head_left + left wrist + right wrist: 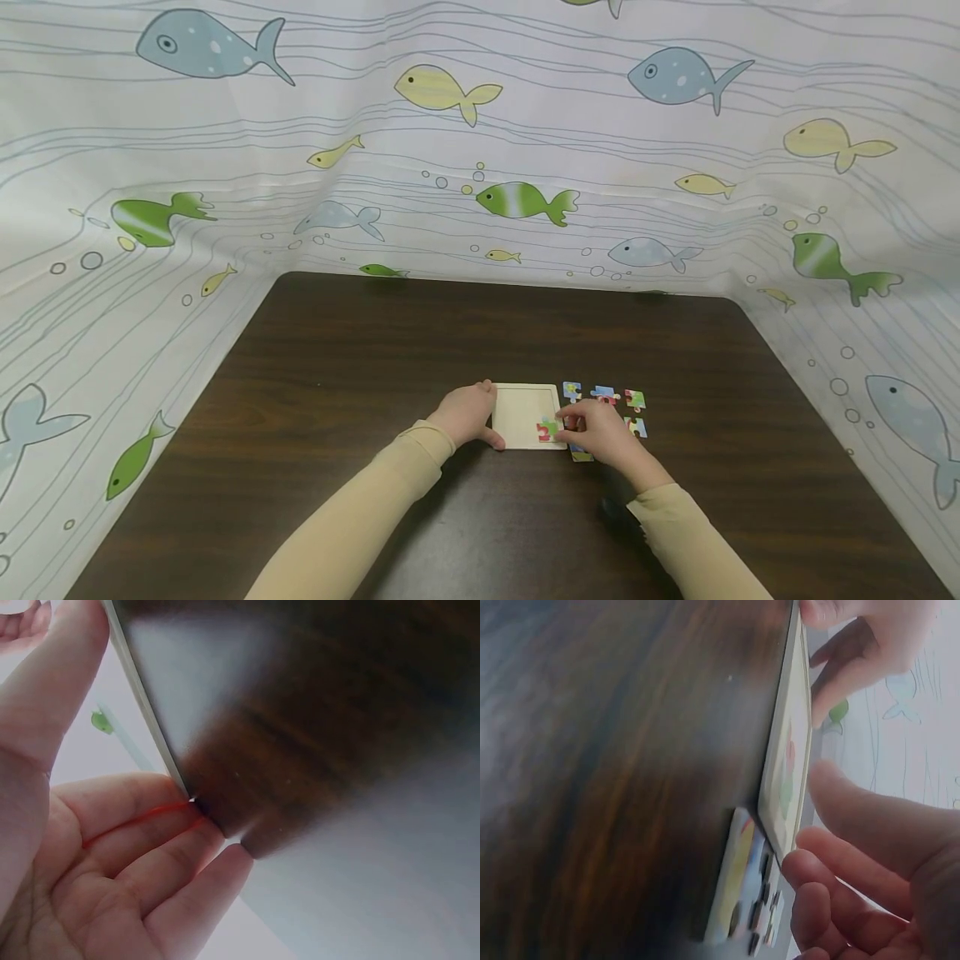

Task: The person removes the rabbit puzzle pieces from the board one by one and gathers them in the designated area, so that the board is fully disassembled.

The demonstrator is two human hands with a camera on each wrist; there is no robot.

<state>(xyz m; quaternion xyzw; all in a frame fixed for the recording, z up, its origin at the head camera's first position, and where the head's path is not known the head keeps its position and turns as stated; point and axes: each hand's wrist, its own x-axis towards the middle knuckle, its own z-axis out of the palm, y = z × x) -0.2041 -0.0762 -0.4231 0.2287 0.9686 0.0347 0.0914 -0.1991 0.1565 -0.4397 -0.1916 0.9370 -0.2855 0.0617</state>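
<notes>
A square light wooden puzzle tray [517,412] lies flat on the dark table. My left hand [465,414] holds its left side, thumb at the near corner and fingers at the far one; the left wrist view shows the fingers [172,862] against the tray edge. One red-and-green jigsaw piece [547,429] lies in the tray's near right corner. Over the right rim is my right hand [600,429], thumb and index finger apart beside that piece. Between them no piece shows in the right wrist view, where the thumb [862,817] stands above the bent fingers.
Several loose jigsaw pieces lie right of the tray, among them a blue one with a yellow patch [572,390] and a green-and-red one [634,399]. My right hand partly covers others. A fish-patterned curtain [450,167] surrounds the table [375,333].
</notes>
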